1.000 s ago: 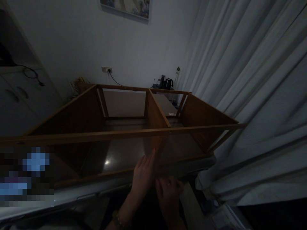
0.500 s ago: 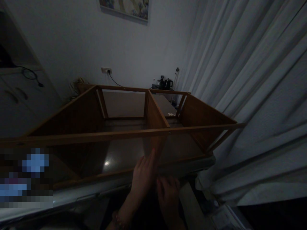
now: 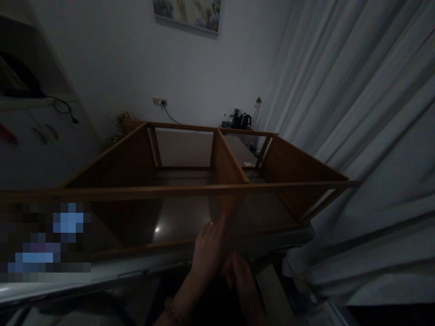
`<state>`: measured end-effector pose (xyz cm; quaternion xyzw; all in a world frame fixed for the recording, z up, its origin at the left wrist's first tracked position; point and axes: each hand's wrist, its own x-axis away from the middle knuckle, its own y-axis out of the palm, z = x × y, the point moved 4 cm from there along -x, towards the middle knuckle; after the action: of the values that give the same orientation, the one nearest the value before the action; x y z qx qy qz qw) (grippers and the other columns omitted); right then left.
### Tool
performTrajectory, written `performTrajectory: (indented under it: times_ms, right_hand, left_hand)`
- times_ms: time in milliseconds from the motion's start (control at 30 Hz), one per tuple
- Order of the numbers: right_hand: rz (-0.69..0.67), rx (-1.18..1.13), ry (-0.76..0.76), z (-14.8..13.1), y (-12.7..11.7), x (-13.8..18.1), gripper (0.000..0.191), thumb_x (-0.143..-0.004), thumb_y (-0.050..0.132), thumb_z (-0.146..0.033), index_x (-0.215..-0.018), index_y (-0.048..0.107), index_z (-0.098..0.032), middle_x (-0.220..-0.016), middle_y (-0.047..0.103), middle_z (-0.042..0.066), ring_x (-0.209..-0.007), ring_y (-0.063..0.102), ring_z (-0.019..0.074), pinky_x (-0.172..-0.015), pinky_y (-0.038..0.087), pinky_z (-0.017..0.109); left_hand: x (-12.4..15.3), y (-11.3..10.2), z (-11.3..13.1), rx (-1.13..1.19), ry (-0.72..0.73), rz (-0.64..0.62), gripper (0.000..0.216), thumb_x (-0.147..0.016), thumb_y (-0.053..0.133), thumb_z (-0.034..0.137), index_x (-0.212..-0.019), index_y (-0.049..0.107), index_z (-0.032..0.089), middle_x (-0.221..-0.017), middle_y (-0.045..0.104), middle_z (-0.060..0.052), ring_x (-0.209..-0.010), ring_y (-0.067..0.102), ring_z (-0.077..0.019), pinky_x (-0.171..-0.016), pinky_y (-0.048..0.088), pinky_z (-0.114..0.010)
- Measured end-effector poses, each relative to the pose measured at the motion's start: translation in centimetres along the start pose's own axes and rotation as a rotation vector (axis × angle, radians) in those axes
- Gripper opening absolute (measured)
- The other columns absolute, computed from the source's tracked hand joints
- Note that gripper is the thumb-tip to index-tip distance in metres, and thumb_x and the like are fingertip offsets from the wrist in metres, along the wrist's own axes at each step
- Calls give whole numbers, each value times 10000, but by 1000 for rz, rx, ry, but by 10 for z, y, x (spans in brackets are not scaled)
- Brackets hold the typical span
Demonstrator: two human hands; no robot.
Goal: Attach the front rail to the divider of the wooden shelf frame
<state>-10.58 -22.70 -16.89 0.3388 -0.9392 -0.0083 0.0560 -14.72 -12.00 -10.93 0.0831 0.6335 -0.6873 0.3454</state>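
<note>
One wooden frame (image 3: 190,192) with three boards (image 3: 302,158) stands beside a pale curtain (image 3: 367,108); the left hand (image 3: 210,246) is at the middle board (image 3: 227,158), the right hand (image 3: 242,274) just below; whether either grips, I can't tell.

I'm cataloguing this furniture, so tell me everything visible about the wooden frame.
The wooden frame is brown, with rails and three solid crosswise panels, bounding two open-topped bays. It sits before the camera, its near top rail running out of view at left. The left hand is at the middle panel, apparently touching its near edge.
</note>
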Motion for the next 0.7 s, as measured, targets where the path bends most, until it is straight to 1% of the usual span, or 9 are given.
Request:
performTrajectory:
  times_ms: [67, 200, 267, 367, 500, 633, 700]
  right_hand:
    - [-26, -10, 23, 0, 1, -1, 575, -786, 423, -701, -566, 528, -180, -474, 436, -36, -403, 352, 73, -420, 291, 212]
    - [1, 40, 12, -3, -2, -1, 575, -733, 469, -731, -550, 520, -188, -465, 445, -30, -413, 370, 82, -430, 315, 214]
    - [13, 50, 10, -3, -4, -1, 569, -733, 478, -725, -556, 537, -187, -472, 449, -27, -417, 375, 85, -427, 317, 215]
    - [-8, 40, 28, -4, -5, 0, 554, -760, 477, -697, -574, 557, -181, -501, 466, -21, -418, 381, 82, -420, 313, 215]
    - [-38, 38, 40, -8, -3, 1, 569, -763, 456, -709, -555, 536, -185, -487, 448, -25, -412, 386, 84, -417, 317, 217]
    - [-19, 146, 27, -10, -7, -1, 581, -696, 488, -752, -523, 518, -198, -464, 462, -16, -409, 404, 98, -421, 341, 230]
    - [-20, 208, -3, -10, -10, -4, 586, -698, 473, -756, -508, 526, -205, -463, 479, -4, -411, 416, 109, -430, 362, 242]
  left_hand:
    - [-1, 0, 0, 5, -7, -12, 450, -887, 446, 183, -1332, 382, 151, -1249, 585, -89, -1054, 593, -181, -962, 431, -357]
    - [-2, -1, 1, 14, -22, -17, 493, -887, 452, 184, -1363, 331, 142, -1266, 571, -94, -1063, 587, -177, -953, 436, -350]
    - [-3, -2, 2, 18, -27, -26, 509, -892, 452, 189, -1375, 303, 126, -1281, 559, -99, -1081, 576, -177, -962, 429, -353]
    - [-4, -3, 2, 18, -33, -43, 514, -898, 455, 218, -1378, 294, 129, -1290, 551, -97, -1091, 570, -170, -955, 437, -343]
    - [-4, -2, 2, 23, -42, -40, 539, -894, 469, 244, -1386, 279, 135, -1297, 546, -95, -1114, 556, -161, -963, 436, -333]
    - [-3, 1, 2, 59, -51, -49, 554, -893, 478, 277, -1388, 274, 134, -1317, 529, -83, -1110, 557, -166, -967, 436, -349]
    - [-2, 3, 2, 63, -49, -36, 556, -900, 468, 294, -1392, 266, 129, -1327, 520, -83, -1144, 532, -158, -986, 421, -338]
